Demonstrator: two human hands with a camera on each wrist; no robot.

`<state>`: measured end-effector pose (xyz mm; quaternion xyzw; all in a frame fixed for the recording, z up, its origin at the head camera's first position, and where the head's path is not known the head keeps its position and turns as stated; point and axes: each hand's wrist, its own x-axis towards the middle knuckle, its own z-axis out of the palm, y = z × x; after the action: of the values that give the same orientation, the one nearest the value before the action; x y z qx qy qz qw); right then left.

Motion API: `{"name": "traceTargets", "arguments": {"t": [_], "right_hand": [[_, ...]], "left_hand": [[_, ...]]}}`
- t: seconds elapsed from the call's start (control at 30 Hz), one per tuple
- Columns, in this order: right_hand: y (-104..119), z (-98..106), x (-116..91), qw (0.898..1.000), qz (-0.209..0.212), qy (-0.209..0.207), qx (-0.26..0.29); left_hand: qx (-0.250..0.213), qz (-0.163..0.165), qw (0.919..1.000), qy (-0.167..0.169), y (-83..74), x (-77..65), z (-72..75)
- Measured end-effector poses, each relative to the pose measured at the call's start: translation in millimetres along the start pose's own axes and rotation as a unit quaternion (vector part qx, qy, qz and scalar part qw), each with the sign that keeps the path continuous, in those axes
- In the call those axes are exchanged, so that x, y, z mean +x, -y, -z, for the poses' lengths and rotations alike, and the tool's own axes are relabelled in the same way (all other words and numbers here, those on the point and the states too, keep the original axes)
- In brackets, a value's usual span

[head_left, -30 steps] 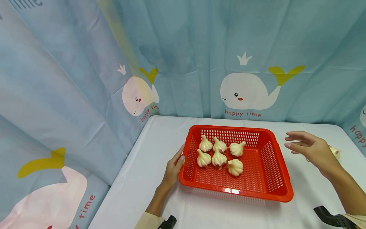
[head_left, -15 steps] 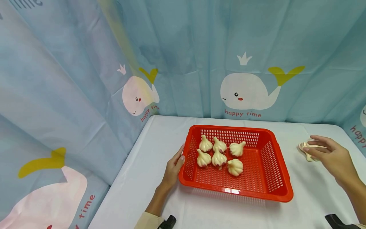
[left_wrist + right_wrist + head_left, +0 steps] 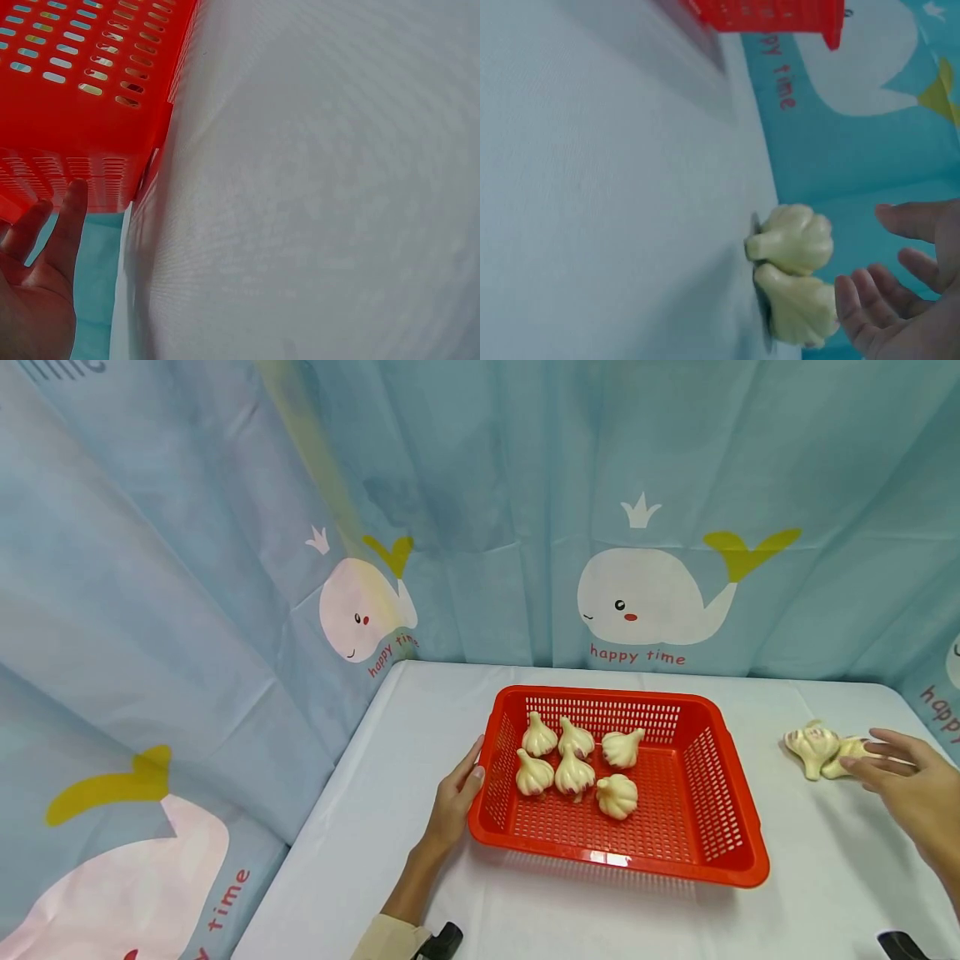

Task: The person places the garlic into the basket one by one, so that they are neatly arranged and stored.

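Several cream garlic bulbs (image 3: 617, 797) sit in the left and middle part of a red perforated plastic basket (image 3: 750, 860). My left hand (image 3: 450, 802) touches the basket's left side; its fingers look fairly straight and spread in the left wrist view. To the right of the basket, two more bulbs lie side by side on the white cloth: a left bulb (image 3: 812, 747) and a right bulb (image 3: 843, 758), partly behind my right fingers. Holding nothing, my right hand (image 3: 911, 785) hovers by that right bulb with fingers loosely bent. Whether a fingertip touches it, I cannot tell.
A white cloth (image 3: 360, 843) covers the table. Behind and to the left hangs a blue curtain (image 3: 480, 602) printed with whales. The basket stands between the left hand and the two loose bulbs.
My right hand has moved right, away from the basket's side, past the left loose bulb to the right one, uncovering the left bulb. The left hand and the basket have stayed put.
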<state>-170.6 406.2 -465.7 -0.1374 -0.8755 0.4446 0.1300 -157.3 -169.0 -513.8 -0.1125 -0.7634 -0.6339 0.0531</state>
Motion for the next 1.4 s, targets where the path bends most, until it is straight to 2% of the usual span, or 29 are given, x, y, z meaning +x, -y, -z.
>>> {"name": "traceTargets", "arguments": {"t": [0.1,0.4,0.53,0.83,1.07,1.27,1.4], "right_hand": [[-9.8,2.7,3.6,1.0,-0.012,-0.012,0.02],[-26.3,4.4,12.9,0.995,-0.096,-0.016,-0.004],[-32.1,3.5,16.6,0.993,-0.114,-0.017,0.0],[-44.9,4.4,25.3,0.985,-0.162,0.007,0.052],[-47.1,1.3,30.1,0.986,-0.159,0.022,0.038],[-49.6,1.4,35.6,0.989,-0.139,0.029,0.049],[-53.7,-1.1,38.0,0.988,-0.144,0.031,0.042]], "left_hand": [[-0.001,-0.001,1.0,-0.001,0.5,0.0,0.1],[-0.001,-0.004,1.0,0.001,0.8,0.4,0.4],[-0.005,-0.003,1.0,0.002,0.8,0.8,0.4],[0.002,-0.001,1.0,0.001,0.1,0.7,0.3],[-0.001,0.002,1.0,0.001,1.2,0.6,0.4],[-0.003,0.002,1.0,0.002,0.1,0.6,0.3],[-0.003,0.0,1.0,0.003,-1.6,0.1,0.2]]}}
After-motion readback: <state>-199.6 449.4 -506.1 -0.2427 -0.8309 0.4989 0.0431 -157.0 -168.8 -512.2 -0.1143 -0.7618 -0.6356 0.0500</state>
